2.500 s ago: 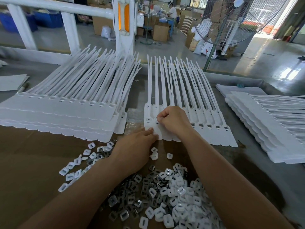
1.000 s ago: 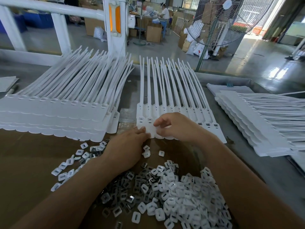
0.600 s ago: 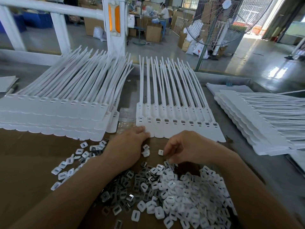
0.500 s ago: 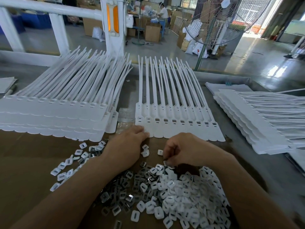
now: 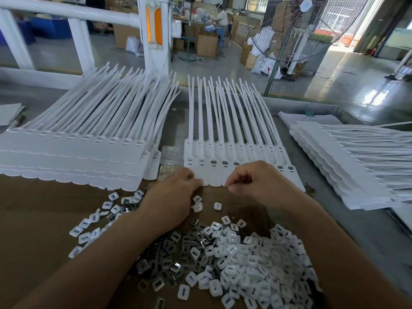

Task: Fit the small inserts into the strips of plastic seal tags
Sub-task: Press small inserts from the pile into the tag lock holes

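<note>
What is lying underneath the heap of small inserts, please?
A brown cardboard sheet lies under the heap of inserts; the heap itself hides the part directly beneath.

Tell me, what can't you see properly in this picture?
Head view:
- Right hand: its curled fingers hide whether it pinches an insert.
- Middle strip: the right hand covers some sockets.
- Insert pile: cut off by the bottom edge.
- Right stack: cut off by the right edge.

Beyond the bench's far edge a white post (image 5: 166,30) with orange reflectors is standing. A caged fan (image 5: 289,30) is rising near the far right corner, with cardboard boxes (image 5: 206,44) and perhaps sacks (image 5: 265,63) sitting behind.
</note>
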`<state>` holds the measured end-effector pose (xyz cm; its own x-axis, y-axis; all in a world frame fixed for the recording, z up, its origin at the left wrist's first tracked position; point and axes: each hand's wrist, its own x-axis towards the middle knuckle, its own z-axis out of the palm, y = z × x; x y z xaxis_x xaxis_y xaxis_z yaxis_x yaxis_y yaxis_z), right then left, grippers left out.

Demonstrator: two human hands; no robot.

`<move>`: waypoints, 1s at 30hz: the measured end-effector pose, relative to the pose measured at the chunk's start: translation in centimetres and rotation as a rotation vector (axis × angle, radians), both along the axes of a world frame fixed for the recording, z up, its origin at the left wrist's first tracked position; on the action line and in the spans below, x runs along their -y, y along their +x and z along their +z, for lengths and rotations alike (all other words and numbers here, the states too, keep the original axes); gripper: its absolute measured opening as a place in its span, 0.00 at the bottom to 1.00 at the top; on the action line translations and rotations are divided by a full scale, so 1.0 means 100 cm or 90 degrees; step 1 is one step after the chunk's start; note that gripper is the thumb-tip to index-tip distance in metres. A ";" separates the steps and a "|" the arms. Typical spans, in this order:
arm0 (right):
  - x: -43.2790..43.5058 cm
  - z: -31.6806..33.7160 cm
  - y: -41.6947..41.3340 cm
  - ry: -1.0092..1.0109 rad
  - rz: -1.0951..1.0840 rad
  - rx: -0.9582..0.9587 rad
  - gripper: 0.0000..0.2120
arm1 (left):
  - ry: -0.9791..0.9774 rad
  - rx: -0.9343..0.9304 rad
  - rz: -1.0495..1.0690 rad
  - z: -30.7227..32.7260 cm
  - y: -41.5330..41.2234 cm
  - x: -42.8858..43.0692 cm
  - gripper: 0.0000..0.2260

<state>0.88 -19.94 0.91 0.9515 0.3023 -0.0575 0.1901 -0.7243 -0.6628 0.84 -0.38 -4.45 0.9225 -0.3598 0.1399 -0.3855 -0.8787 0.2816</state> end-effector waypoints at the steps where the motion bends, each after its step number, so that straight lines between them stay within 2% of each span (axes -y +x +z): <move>1: 0.000 0.000 0.005 0.001 -0.017 0.019 0.08 | 0.000 0.003 -0.003 0.000 0.000 0.000 0.22; 3: -0.002 -0.002 0.019 0.018 -0.056 0.055 0.10 | -0.005 0.014 -0.010 0.000 0.000 -0.001 0.22; 6: -0.009 -0.008 0.038 0.031 -0.104 0.089 0.05 | -0.005 0.017 -0.014 0.000 0.000 -0.002 0.22; 12: -0.028 -0.024 0.063 0.072 -0.139 0.092 0.05 | 0.003 0.026 -0.015 -0.001 0.001 -0.002 0.22; 22: -0.033 -0.033 0.070 0.035 -0.165 0.085 0.10 | 0.009 0.028 -0.016 -0.003 0.001 -0.004 0.22; 30: -0.039 -0.034 0.073 -0.047 -0.183 0.088 0.12 | 0.005 0.021 -0.022 -0.001 -0.001 -0.004 0.22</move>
<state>8.17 -16.05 -2.53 0.9976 0.0199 0.0661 0.0550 -0.8067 -0.5884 0.73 0.00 -4.53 0.9041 -0.3932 0.1673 -0.4253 -0.8665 0.2613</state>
